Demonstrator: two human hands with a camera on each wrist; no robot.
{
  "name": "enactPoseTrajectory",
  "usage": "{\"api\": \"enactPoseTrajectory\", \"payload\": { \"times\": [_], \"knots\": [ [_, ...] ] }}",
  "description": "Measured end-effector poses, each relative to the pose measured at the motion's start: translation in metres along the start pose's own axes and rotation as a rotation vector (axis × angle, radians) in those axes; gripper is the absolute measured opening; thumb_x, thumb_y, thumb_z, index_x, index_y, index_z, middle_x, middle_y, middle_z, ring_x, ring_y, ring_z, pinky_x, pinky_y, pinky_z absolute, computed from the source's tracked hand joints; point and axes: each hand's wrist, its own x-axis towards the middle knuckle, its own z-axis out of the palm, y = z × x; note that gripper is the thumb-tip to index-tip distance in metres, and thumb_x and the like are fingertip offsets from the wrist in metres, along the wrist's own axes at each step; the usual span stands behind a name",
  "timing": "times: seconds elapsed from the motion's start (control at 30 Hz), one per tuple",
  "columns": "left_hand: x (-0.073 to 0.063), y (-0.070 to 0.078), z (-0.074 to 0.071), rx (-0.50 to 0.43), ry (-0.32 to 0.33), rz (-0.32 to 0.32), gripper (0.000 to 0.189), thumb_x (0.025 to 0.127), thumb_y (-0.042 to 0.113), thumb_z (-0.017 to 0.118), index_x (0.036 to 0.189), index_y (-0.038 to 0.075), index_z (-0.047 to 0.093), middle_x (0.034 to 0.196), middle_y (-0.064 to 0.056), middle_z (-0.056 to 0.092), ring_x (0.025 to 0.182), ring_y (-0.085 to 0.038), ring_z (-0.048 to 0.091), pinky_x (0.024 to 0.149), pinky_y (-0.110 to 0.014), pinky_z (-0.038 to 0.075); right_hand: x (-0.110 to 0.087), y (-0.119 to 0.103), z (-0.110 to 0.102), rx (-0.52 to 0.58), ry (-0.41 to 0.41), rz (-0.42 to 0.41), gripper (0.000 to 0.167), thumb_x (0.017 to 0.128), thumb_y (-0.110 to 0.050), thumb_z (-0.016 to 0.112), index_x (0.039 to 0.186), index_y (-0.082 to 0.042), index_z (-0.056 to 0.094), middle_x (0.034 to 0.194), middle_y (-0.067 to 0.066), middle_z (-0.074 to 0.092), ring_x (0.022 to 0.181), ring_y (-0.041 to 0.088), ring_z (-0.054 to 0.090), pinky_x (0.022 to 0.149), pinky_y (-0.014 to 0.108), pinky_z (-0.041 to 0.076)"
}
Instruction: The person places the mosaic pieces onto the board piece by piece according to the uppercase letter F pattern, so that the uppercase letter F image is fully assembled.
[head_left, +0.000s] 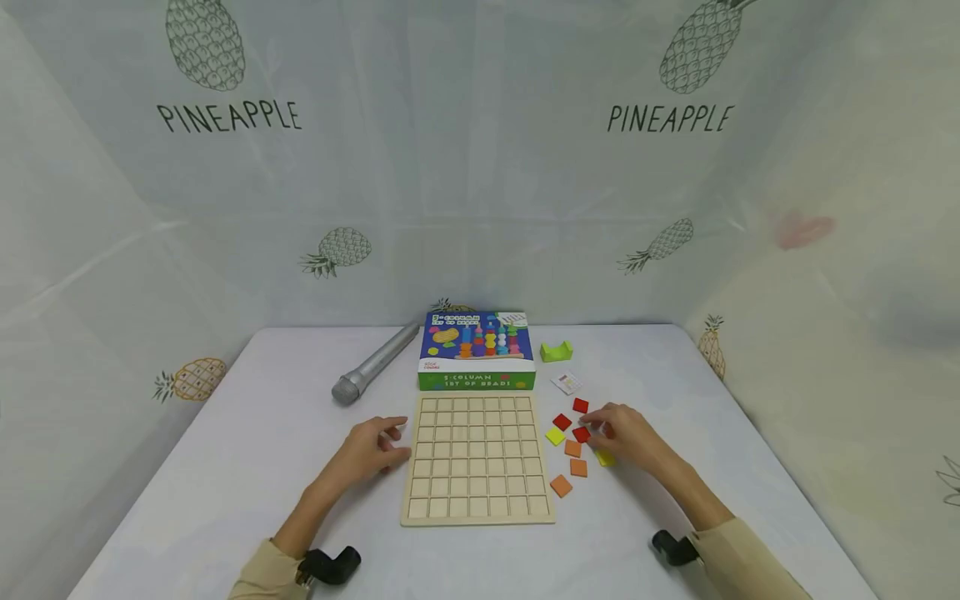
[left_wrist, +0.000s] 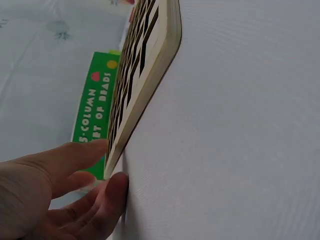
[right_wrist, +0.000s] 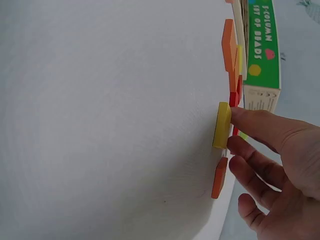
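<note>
A wooden board [head_left: 480, 522] with a grid of square recesses lies flat on the table. At its left edge is my left hand [head_left: 372, 448], thumb and fingers spread apart. The left wrist view shows those fingers right at the board's side [left_wrist: 150, 95], nothing held. My right hand [head_left: 625, 435] reaches over small square tiles right of the board, fingers loosely bent. A red tile [head_left: 581, 434] is by its fingertips. A yellow tile [head_left: 605, 457] lies partly under the hand; in the right wrist view, an orange tile [right_wrist: 219, 178] shows near the lower fingers.
Other tiles lie between board and right hand: red tiles [head_left: 562, 422], a yellow tile [head_left: 555, 436] and orange tiles [head_left: 578, 467]. Behind the board stands a bead-set box [head_left: 477, 381], with a grey microphone [head_left: 375, 364] left, a green holder [head_left: 557, 352] and small white card [head_left: 567, 382] right.
</note>
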Motion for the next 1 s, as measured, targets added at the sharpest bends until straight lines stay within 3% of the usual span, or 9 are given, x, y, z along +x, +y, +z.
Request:
{"api": "enactPoseTrajectory", "payload": {
  "times": [0.23,0.5,0.8,1.0],
  "knots": [
    [0.0000,0.0019,0.0046,-0.099,-0.029,-0.006,0.047,0.079,0.004,0.077,0.123,-0.005,0.063,0.100,-0.013,0.066,0.074,-0.013,0.062,0.057,-0.021,0.054,0.0011,-0.0006,-0.0006,-0.009,-0.024,0.003,0.022,0.083,-0.012,0.077,0.104,-0.015,0.076,0.092,-0.001,0.066,0.081,0.014,0.051,0.069,0.022,0.049],
    [-0.0020,0.0023,0.0093,-0.068,-0.032,0.022,0.038,0.079,0.003,0.076,0.116,-0.004,0.068,0.101,-0.012,0.069,0.075,-0.006,0.063,0.064,-0.019,0.052,0.0006,-0.0024,-0.0034,-0.046,-0.020,-0.018,0.019,0.082,-0.014,0.078,0.101,-0.015,0.076,0.090,-0.002,0.065,0.080,0.013,0.051,0.071,0.025,0.048],
    [-0.0010,0.0023,0.0084,-0.037,-0.019,0.051,0.038,0.080,0.005,0.076,0.117,-0.003,0.068,0.101,-0.011,0.068,0.076,-0.006,0.064,0.066,-0.019,0.051,0.0031,-0.0047,-0.0030,-0.096,-0.011,-0.021,0.016,0.083,-0.015,0.077,0.099,-0.014,0.073,0.094,0.001,0.067,0.085,0.017,0.054,0.080,0.042,0.043],
    [-0.0018,0.0064,0.0072,-0.027,-0.020,0.034,0.039,0.080,0.005,0.076,0.117,-0.003,0.069,0.102,-0.011,0.069,0.077,-0.008,0.064,0.066,-0.019,0.051,0.0027,-0.0059,0.0004,-0.168,-0.015,-0.049,0.019,0.082,-0.017,0.078,0.099,-0.010,0.071,0.094,0.002,0.066,0.086,0.018,0.055,0.082,0.043,0.046]
  ]
}}
